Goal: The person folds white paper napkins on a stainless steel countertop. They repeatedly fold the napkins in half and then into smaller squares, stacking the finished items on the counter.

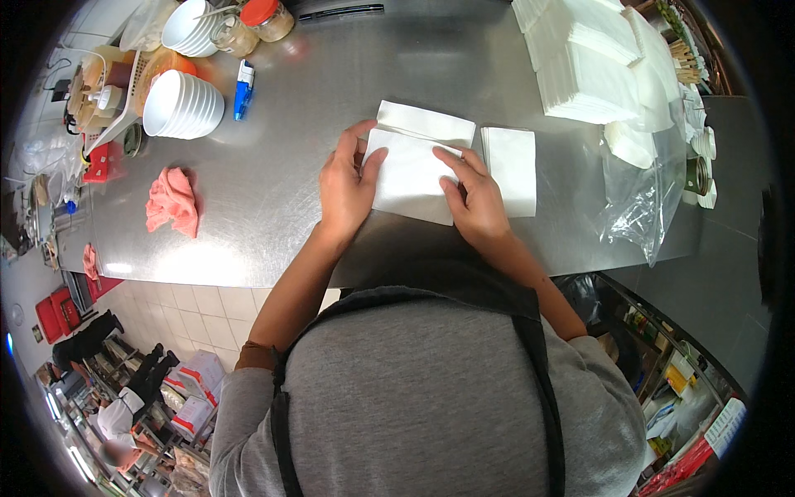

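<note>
White paper napkins (410,177) lie before me on the steel table (279,149), with a folded flap (428,121) standing out along their far side. My left hand (351,177) grips their left edge between thumb and fingers. On the right part of the same napkins rest the thumb and fingertips of my right hand (475,196). A narrow folded stack of white napkins (512,171) lies just right, partly behind my right hand. At the far right stand tall piles of white napkins (584,68), beside a clear plastic bag (643,205).
At left are stacked white bowls (183,105), a blue-and-white lighter (244,90), a pink cloth (172,202) and a red-lidded jar (270,18). A black pen (341,11) lies at the far edge. Two other people are in the background, lower left.
</note>
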`<act>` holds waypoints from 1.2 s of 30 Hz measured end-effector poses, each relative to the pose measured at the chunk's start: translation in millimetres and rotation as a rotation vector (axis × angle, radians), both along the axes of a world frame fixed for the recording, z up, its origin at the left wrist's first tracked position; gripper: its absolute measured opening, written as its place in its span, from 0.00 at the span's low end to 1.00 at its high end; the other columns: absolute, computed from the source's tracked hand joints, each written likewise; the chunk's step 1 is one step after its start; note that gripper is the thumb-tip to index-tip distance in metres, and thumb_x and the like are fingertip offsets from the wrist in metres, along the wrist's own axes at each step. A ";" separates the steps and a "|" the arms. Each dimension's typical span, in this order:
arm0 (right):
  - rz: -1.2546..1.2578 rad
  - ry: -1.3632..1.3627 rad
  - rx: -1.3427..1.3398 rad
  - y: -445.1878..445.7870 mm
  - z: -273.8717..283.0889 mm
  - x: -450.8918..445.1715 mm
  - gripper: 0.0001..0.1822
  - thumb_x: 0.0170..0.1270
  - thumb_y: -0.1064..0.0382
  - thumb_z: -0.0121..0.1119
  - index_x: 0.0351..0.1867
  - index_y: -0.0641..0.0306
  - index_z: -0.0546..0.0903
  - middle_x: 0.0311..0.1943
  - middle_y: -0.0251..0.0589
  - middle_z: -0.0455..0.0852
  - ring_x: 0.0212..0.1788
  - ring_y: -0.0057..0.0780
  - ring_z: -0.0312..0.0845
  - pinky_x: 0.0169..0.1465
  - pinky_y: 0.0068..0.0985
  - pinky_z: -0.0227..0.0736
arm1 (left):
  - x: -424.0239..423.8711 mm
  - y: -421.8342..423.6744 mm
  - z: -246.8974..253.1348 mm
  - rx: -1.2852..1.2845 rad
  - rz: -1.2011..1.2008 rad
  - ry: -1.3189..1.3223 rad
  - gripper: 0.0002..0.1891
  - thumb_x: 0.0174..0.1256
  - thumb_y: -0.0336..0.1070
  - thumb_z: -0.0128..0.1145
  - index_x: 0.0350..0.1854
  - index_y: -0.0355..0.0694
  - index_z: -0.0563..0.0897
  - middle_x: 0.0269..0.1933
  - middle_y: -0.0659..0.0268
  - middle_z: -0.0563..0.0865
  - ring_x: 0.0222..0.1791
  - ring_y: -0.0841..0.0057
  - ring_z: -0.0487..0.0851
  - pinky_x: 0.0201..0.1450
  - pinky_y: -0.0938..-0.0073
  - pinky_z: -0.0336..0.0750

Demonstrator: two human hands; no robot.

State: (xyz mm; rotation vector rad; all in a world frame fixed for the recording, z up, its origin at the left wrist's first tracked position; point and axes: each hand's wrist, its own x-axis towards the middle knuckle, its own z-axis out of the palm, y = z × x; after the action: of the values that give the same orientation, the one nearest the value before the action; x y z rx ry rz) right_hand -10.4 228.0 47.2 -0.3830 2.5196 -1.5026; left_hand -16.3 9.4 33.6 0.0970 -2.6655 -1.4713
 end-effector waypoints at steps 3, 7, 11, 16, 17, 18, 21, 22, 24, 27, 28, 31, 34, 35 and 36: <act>-0.016 0.016 -0.001 -0.6 -4.0 0.3 0.23 0.72 0.75 0.56 0.68 0.69 0.77 0.64 0.58 0.76 0.61 0.56 0.79 0.61 0.38 0.77 | -0.8 3.4 5.0 -0.047 0.008 -0.016 0.21 0.73 0.26 0.65 0.66 0.38 0.79 0.38 0.63 0.89 0.34 0.82 0.81 0.40 0.78 0.77; -0.029 0.059 -0.005 -0.9 -9.0 0.2 0.23 0.71 0.75 0.56 0.68 0.71 0.77 0.65 0.58 0.75 0.63 0.55 0.78 0.63 0.38 0.77 | -6.2 7.9 2.0 -0.074 -0.006 0.172 0.14 0.72 0.25 0.65 0.57 0.39 0.86 0.41 0.61 0.89 0.33 0.78 0.81 0.38 0.75 0.77; -0.047 0.050 0.008 -1.5 -12.1 1.2 0.23 0.72 0.74 0.56 0.68 0.71 0.76 0.66 0.58 0.75 0.64 0.55 0.77 0.64 0.38 0.77 | -8.0 7.5 -6.8 -0.126 -0.039 0.245 0.10 0.71 0.25 0.65 0.51 0.40 0.90 0.42 0.60 0.89 0.33 0.74 0.82 0.37 0.72 0.78; -0.062 0.033 0.001 -3.5 -13.0 -1.3 0.23 0.71 0.69 0.61 0.67 0.71 0.76 0.67 0.57 0.73 0.64 0.57 0.76 0.65 0.41 0.76 | -10.1 8.4 -14.5 -0.189 -0.061 0.238 0.10 0.70 0.28 0.67 0.51 0.41 0.91 0.38 0.61 0.86 0.33 0.71 0.83 0.38 0.68 0.78; -0.070 0.054 0.019 -5.7 -16.3 -2.4 0.24 0.71 0.67 0.63 0.66 0.70 0.77 0.67 0.57 0.73 0.64 0.57 0.76 0.66 0.41 0.75 | -11.5 7.6 -15.3 -0.210 -0.066 0.216 0.11 0.69 0.30 0.68 0.52 0.42 0.91 0.38 0.61 0.85 0.33 0.71 0.83 0.38 0.67 0.78; -0.079 0.075 0.038 -6.7 -19.5 -3.6 0.24 0.70 0.65 0.65 0.65 0.70 0.77 0.66 0.56 0.73 0.64 0.57 0.76 0.66 0.42 0.75 | -14.0 9.2 -10.3 -0.231 -0.072 0.195 0.13 0.68 0.32 0.70 0.53 0.43 0.90 0.38 0.62 0.84 0.33 0.71 0.83 0.38 0.67 0.78; -0.066 0.205 0.144 -8.3 -26.1 -5.7 0.29 0.65 0.58 0.72 0.65 0.67 0.77 0.66 0.53 0.73 0.64 0.55 0.76 0.64 0.44 0.73 | -10.0 9.7 12.3 -0.211 -0.130 -0.026 0.21 0.61 0.37 0.76 0.57 0.45 0.88 0.44 0.63 0.82 0.37 0.71 0.83 0.39 0.66 0.78; -0.054 0.193 0.210 -7.8 -25.3 -7.3 0.31 0.64 0.57 0.72 0.65 0.65 0.76 0.66 0.53 0.73 0.64 0.54 0.76 0.64 0.44 0.72 | -9.6 7.9 11.4 -0.199 -0.145 -0.040 0.24 0.59 0.38 0.78 0.59 0.46 0.87 0.46 0.63 0.80 0.38 0.71 0.82 0.40 0.67 0.78; -0.027 0.171 0.339 -5.9 -20.9 -10.0 0.34 0.62 0.55 0.73 0.67 0.63 0.74 0.66 0.51 0.73 0.65 0.52 0.76 0.63 0.43 0.70 | -8.2 1.0 9.1 -0.176 -0.172 -0.067 0.29 0.54 0.38 0.80 0.61 0.47 0.86 0.49 0.63 0.78 0.40 0.72 0.81 0.42 0.69 0.77; 0.028 0.192 0.269 5.2 -20.2 -9.5 0.36 0.61 0.56 0.73 0.69 0.59 0.72 0.67 0.48 0.73 0.65 0.49 0.76 0.62 0.43 0.68 | -10.9 -12.0 11.0 -0.055 -0.278 -0.092 0.30 0.55 0.31 0.78 0.64 0.48 0.85 0.49 0.65 0.76 0.41 0.75 0.77 0.45 0.74 0.75; 0.044 0.199 0.251 8.2 -20.6 -9.4 0.35 0.60 0.59 0.72 0.69 0.59 0.71 0.67 0.47 0.73 0.65 0.49 0.76 0.62 0.43 0.68 | -12.5 -16.5 11.3 -0.010 -0.299 -0.137 0.31 0.56 0.29 0.77 0.65 0.48 0.85 0.48 0.66 0.76 0.41 0.76 0.76 0.46 0.75 0.75; 0.066 0.193 0.178 12.1 -21.2 -9.0 0.34 0.60 0.66 0.69 0.69 0.59 0.72 0.67 0.46 0.73 0.64 0.50 0.76 0.63 0.43 0.67 | -16.5 -29.8 9.9 0.100 -0.352 -0.224 0.33 0.57 0.22 0.72 0.68 0.48 0.83 0.46 0.69 0.76 0.41 0.79 0.75 0.48 0.78 0.73; 0.048 0.027 0.054 12.7 -8.1 -6.6 0.29 0.59 0.73 0.65 0.64 0.58 0.77 0.66 0.45 0.75 0.64 0.50 0.76 0.65 0.44 0.67 | -12.6 -43.4 -0.3 0.228 -0.341 -0.231 0.32 0.58 0.18 0.68 0.68 0.46 0.83 0.49 0.68 0.78 0.43 0.80 0.76 0.48 0.79 0.74; 0.044 -0.095 0.002 17.4 2.5 -6.7 0.27 0.59 0.75 0.63 0.63 0.57 0.79 0.66 0.45 0.76 0.64 0.50 0.75 0.66 0.44 0.67 | -8.4 -48.2 -5.5 0.314 -0.308 -0.237 0.31 0.58 0.17 0.67 0.66 0.46 0.84 0.51 0.67 0.80 0.43 0.79 0.77 0.48 0.78 0.75; 0.037 -0.213 -0.050 19.1 11.2 -9.1 0.26 0.59 0.77 0.62 0.61 0.57 0.81 0.65 0.45 0.77 0.64 0.50 0.75 0.67 0.44 0.67 | -8.3 -48.7 -1.9 0.397 -0.280 -0.239 0.30 0.59 0.17 0.67 0.65 0.45 0.85 0.53 0.66 0.81 0.44 0.78 0.77 0.48 0.78 0.76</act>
State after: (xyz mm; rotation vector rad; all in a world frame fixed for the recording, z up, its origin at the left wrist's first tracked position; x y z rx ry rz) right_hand -19.5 247.2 58.4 -0.2594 2.3034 -1.5082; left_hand -24.6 -39.3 31.7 -0.0824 -2.6004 -2.1934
